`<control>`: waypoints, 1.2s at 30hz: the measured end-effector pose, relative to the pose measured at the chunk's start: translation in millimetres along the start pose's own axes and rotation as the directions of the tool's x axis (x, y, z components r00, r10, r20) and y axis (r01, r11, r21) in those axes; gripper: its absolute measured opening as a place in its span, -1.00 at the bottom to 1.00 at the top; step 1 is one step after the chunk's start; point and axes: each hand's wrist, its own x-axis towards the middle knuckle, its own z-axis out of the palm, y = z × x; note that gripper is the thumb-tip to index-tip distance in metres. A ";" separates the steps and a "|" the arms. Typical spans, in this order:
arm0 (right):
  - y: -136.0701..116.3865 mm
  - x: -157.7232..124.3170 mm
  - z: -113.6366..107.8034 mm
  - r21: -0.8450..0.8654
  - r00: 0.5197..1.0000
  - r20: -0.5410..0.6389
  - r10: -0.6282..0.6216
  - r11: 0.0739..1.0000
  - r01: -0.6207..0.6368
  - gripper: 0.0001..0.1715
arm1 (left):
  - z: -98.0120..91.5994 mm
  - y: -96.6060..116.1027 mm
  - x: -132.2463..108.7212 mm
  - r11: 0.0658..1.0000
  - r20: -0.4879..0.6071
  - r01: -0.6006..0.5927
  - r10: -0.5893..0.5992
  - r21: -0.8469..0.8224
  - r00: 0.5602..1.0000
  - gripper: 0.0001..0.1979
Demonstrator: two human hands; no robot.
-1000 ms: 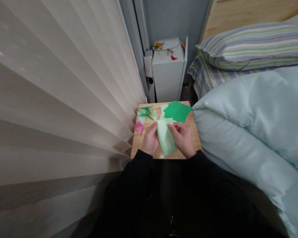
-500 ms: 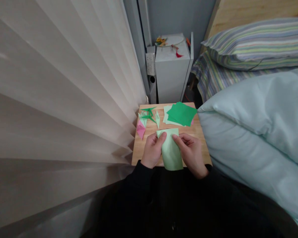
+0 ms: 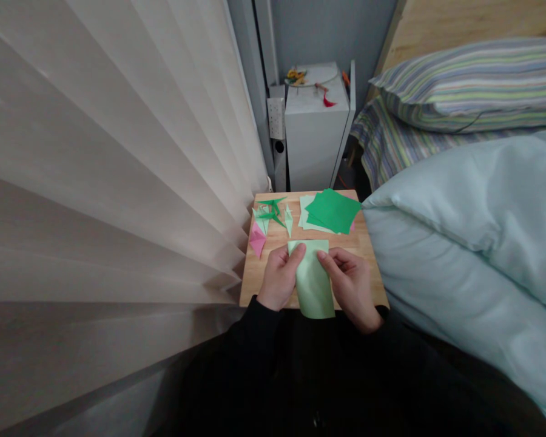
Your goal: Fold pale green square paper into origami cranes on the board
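A light green sheet of paper [image 3: 315, 288], narrow and slightly curved, is held over the near part of a small wooden table [image 3: 251, 285]. My left hand [image 3: 279, 274] pinches its left side near the top, thumb on the face. On the opposite edge my right hand [image 3: 349, 280] grips it between thumb and fingers; some fingertips are hidden behind the paper. Past my hands lie folded paper pieces: a dark green one [image 3: 273, 213], a pale green one [image 3: 288, 220] and a pink one [image 3: 257, 240].
Dark green sheets [image 3: 334, 211] overlap light green sheets [image 3: 304, 218] at the table's far right. A pleated curtain [image 3: 164, 152] borders the left. Beyond stands a white cabinet [image 3: 316, 142] with small items on top. A bed with a pale blue quilt [image 3: 464, 237] adjoins the right side.
The whole view has shifted very slightly, so things sit a little lower. Both hands keep their hold on the light green paper, almost unmoved.
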 end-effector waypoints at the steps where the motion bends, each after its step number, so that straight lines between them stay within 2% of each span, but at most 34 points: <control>1: -0.3 -0.1 -0.1 -0.001 1.000 -0.002 -0.001 1.000 0.001 -0.52 | 0.3 0.5 -0.1 1.000 -0.001 -0.004 0.004 0.013 1.000 -0.62; 6: -1.8 -0.3 -0.6 -0.011 1.000 -0.006 0.010 1.000 -0.010 -0.56 | 1.9 1.7 0.6 0.999 -0.018 -0.020 0.021 0.043 1.000 -0.60; 13: 0.6 0.7 -2.0 -0.040 1.000 0.001 0.001 0.999 -0.001 -0.56 | 1.0 0.0 3.1 0.999 0.011 -0.011 0.011 0.046 1.000 -0.69; 21: 1.1 3.4 -4.0 -0.051 0.999 0.034 0.029 0.998 -0.027 -0.57 | 5.7 2.5 7.0 0.996 -0.004 0.029 -0.029 0.084 1.000 -0.70; 27: 2.4 10.6 -13.0 -0.159 0.995 0.089 -0.045 0.985 0.059 -0.49 | 0.0 11.4 19.1 0.988 0.117 0.010 -0.028 0.153 0.993 -0.72; 34: 13.4 19.0 -24.3 -0.385 0.971 0.203 -0.126 0.901 0.197 -0.58 | -1.6 17.0 29.1 0.910 0.263 -0.127 0.021 0.394 0.965 -0.82; 36: 16.0 20.8 -27.6 -0.394 0.970 0.208 -0.129 0.896 0.204 -0.56 | -0.5 14.7 29.2 0.887 0.256 -0.165 0.055 0.431 0.965 -0.84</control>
